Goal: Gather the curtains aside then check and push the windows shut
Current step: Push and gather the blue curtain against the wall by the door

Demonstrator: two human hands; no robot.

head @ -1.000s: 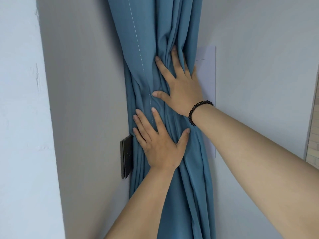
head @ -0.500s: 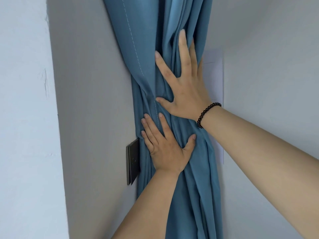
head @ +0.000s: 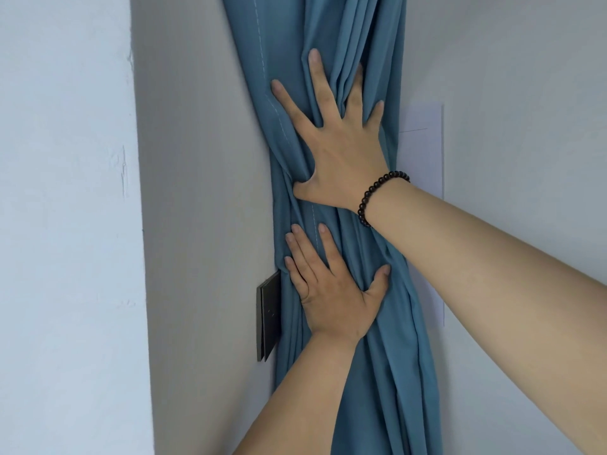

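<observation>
1. Looks like a room in a home or flat.
2. Plain white painted walls meeting in a corner.
3. Blue fabric curtain bunched at centre frame.
4. Dark wall switch plate at lower centre-left.

Matt blue cloth curtain; glossy dark beaded bracelet.

Wall plate — left of curtain

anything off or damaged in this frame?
Mostly fine. The dark wall plate is half covered by the bunched blue curtain. Both the left hand and right hand press flat on the fabric. No damage shows.
</observation>
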